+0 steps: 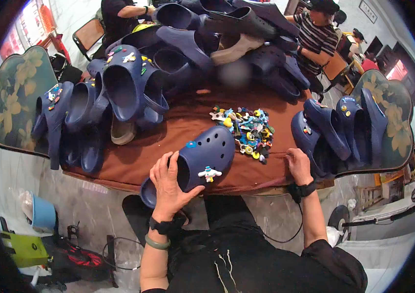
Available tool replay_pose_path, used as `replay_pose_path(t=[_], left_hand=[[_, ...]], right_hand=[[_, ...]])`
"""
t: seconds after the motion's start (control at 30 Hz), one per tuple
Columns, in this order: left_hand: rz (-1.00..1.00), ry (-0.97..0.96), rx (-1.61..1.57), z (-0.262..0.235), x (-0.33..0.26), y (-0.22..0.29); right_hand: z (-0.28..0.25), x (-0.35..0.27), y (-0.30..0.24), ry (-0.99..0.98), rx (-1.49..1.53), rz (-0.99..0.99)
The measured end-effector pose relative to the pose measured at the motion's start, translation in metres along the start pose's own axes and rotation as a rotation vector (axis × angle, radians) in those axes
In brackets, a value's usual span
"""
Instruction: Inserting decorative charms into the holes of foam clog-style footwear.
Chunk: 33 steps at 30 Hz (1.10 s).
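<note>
A navy clog (217,152) with round holes lies at the table's front edge, toe pointing away and to the right. It carries a white character charm (209,174) and a small blue charm (191,144). My left hand (169,181) grips it by the foot opening, fingers over the near side and thumb toward the white charm. A heap of small colourful shoe charms (252,132) lies just beyond the toe. To the right of that heap, my right hand (298,164) rests low over the cloth with its fingertips pinched together; whatever they may hold is hidden.
Decorated navy clogs (124,93) stand at the left, and more clogs (354,127) stand at the right. A tall pile of clogs (193,44) covers the far side of the brown cloth (188,117). Other people work behind it, one in a striped shirt (317,36).
</note>
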State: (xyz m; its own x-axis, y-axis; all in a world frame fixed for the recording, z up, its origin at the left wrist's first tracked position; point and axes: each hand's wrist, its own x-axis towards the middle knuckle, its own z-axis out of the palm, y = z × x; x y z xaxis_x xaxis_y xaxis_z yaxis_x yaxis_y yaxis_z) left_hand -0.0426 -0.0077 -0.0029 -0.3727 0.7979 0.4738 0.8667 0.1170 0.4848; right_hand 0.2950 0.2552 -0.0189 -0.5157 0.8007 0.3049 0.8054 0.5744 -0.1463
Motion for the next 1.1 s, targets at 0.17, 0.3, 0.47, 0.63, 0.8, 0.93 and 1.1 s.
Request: replay_pose_path(t=[0.17,0.3,0.47,0.63,0.8,0.93,1.1], left_hand=[[-0.017,0.022,0.001,-0.003,0.001,0.002],[-0.002,0.040,-0.022,-0.002,0.001,0.003],[-0.004,0.034,-0.038,0.001,0.001,0.002],[-0.061,-0.026,-0.091,0.000,0.005,0.002],[-0.066,-0.024,-0.112,-0.001,0.003,-0.001],[-0.063,-0.026,-0.157,0.001,0.004,0.000],[-0.083,-0.042,-0.172,0.002,0.006,0.000]], right_hand=[[-0.016,0.029,-0.107,-0.069,0.840,-0.117],[-0.011,0.066,-0.171,-0.236,0.937,-0.247],[0.014,0.097,-0.196,-0.285,0.962,-0.355],[0.035,0.104,-0.198,-0.407,1.057,-0.201],[0.029,0.102,-0.203,-0.122,0.744,-0.524],[0.034,0.088,-0.208,0.228,0.529,-0.637],[0.045,0.084,-0.207,0.311,0.514,-0.717]])
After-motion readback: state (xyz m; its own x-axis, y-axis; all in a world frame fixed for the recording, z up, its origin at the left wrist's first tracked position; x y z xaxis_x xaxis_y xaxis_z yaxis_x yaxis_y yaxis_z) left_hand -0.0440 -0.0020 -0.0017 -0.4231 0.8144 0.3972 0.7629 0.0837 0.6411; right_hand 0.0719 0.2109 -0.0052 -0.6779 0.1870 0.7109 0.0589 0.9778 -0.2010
